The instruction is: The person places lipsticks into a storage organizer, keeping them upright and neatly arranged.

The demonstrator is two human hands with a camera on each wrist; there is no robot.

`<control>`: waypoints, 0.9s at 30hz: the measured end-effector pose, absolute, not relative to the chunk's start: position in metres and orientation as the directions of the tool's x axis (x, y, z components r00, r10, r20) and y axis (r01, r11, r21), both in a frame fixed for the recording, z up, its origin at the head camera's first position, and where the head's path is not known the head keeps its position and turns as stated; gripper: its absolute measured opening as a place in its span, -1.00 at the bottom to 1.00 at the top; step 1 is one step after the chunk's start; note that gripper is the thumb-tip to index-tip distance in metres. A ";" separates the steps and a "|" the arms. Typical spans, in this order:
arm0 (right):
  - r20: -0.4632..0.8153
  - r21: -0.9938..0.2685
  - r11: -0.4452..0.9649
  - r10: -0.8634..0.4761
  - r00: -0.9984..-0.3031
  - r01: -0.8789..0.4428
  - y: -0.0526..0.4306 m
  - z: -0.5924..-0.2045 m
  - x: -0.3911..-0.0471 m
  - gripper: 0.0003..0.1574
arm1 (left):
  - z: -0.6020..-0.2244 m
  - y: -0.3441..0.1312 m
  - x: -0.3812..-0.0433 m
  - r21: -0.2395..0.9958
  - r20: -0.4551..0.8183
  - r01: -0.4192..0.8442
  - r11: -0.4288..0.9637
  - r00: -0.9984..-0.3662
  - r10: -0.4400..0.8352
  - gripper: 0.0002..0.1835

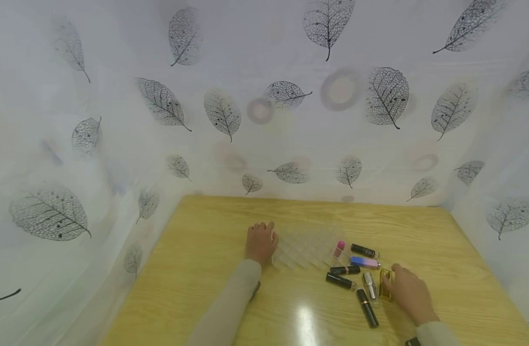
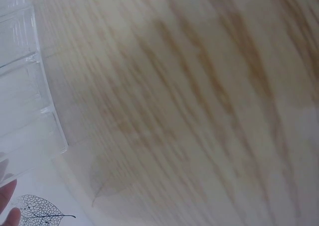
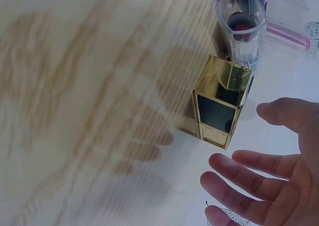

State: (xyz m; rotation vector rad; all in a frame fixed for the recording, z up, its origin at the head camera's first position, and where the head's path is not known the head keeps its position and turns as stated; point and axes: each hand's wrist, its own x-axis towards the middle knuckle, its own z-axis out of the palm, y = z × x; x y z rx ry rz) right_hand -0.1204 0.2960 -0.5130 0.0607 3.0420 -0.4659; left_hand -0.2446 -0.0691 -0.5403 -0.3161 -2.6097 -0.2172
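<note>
A clear plastic organizer (image 1: pixel 305 247) with several compartments lies on the table. Beside its left end my left hand (image 1: pixel 261 242) rests, with the thumb at the edge; two of its fingertips (image 2: pixel 9 217) show near the organizer corner (image 2: pixel 55 131). A pink lipstick (image 1: pixel 339 249) stands in the organizer's right part. My right hand (image 1: pixel 409 290) is spread next to a square gold lipstick case (image 3: pixel 219 104), which stands upright. In the right wrist view a gap shows between thumb and case. Left of the case lies a silver, clear-capped lipstick (image 1: pixel 370 287).
Black lipstick tubes (image 1: pixel 341 281) lie between the organizer and my right hand, one black tube (image 1: pixel 368 307) nearest the front. A blue-pink tube (image 1: pixel 364 262) and another black tube (image 1: pixel 364 250) lie behind. A leaf-printed white curtain (image 1: pixel 264 144) surrounds the wooden table (image 1: pixel 203 230).
</note>
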 end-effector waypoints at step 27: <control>-0.039 -0.291 0.957 0.004 -0.999 0.015 0.293 -0.523 -0.121 -0.64 | -0.544 -0.070 -0.247 0.105 0.534 0.275 0.956 -0.826 0.179 -0.76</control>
